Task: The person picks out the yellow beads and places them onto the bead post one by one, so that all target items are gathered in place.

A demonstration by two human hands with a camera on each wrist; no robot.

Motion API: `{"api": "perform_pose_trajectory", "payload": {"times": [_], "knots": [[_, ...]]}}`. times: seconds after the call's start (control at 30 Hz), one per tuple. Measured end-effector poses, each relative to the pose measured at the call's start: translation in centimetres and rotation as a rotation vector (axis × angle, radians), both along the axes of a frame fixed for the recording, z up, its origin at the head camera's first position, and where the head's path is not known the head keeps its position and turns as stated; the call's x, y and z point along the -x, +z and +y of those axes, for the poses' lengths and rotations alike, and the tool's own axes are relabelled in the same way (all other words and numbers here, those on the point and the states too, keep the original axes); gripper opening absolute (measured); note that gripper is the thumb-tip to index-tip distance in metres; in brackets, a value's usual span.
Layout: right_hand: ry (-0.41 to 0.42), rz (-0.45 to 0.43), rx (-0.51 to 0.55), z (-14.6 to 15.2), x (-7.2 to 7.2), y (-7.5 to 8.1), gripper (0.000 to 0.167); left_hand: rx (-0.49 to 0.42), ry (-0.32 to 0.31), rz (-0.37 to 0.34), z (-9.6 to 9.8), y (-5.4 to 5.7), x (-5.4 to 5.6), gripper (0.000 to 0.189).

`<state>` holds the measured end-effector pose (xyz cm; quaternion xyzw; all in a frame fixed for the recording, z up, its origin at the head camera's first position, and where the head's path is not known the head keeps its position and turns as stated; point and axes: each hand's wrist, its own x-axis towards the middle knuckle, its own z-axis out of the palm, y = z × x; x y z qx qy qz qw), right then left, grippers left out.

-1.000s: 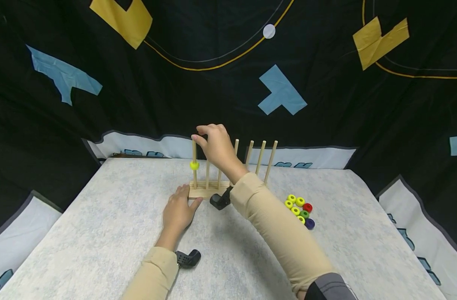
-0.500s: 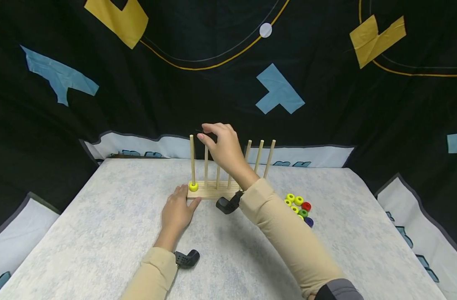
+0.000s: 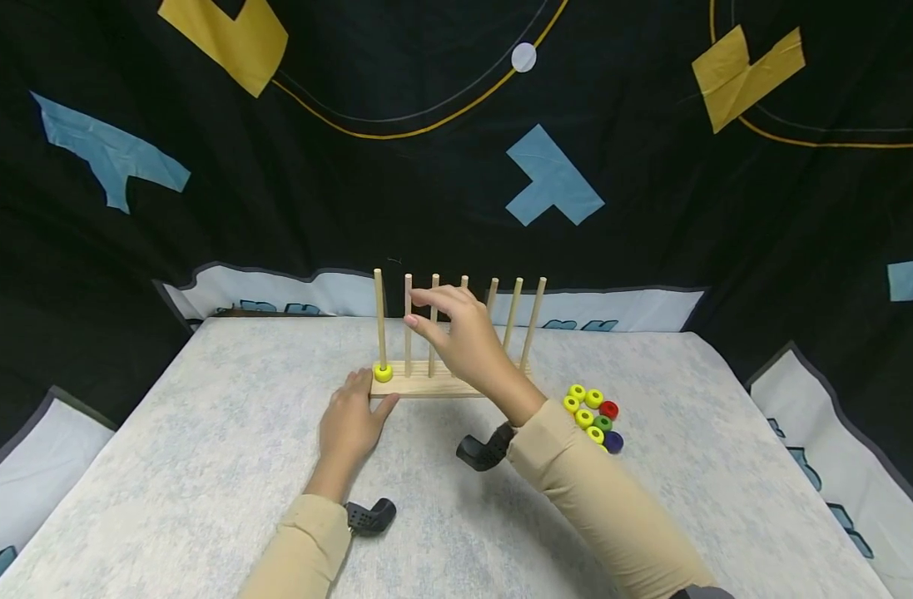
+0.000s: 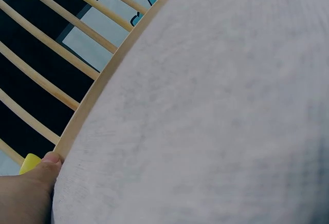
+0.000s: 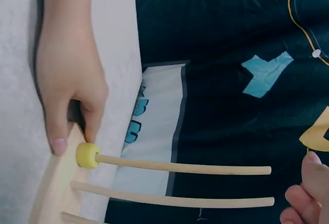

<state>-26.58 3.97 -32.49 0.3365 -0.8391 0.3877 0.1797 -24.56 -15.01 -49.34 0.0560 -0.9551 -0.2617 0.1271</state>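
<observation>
A wooden base (image 3: 426, 386) carries a row of several upright pegs. One yellow bead (image 3: 383, 373) sits at the bottom of the leftmost peg. My left hand (image 3: 347, 426) grips the base's left end; in the right wrist view its thumb and fingers lie on either side of the wood. My right hand (image 3: 467, 341) hovers in front of the middle pegs, thumb and forefinger apart, with nothing between them. It partly hides the pegs behind it. In the left wrist view, my left thumb (image 4: 46, 168) presses the base's edge beside the bead.
Right of the base lies a cluster of loose beads: several yellow beads (image 3: 584, 418), a red bead (image 3: 609, 409), a green bead (image 3: 602, 423) and a dark blue bead (image 3: 613, 442). Behind the table (image 3: 201, 466) hangs a black curtain (image 3: 396, 200) with tape pieces.
The yellow bead has dropped down the leftmost peg to the base. My right hand has moved from that peg's top to the right and down. My left hand keeps its hold.
</observation>
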Motion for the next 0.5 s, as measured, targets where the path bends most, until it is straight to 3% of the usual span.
{"api": "perform_pose_trajectory", "payload": {"times": [0.23,0.5], "knots": [[0.044,-0.055,-0.068,2.1,-1.8,-2.6,0.038,0.015,-0.012,-0.017,-0.2,0.0,-0.1,0.075],[-0.005,-0.147,-0.111,5.8,-2.9,-6.3,0.036,0.011,-0.026,-0.024,-0.2,0.1,0.0,0.076]]}}
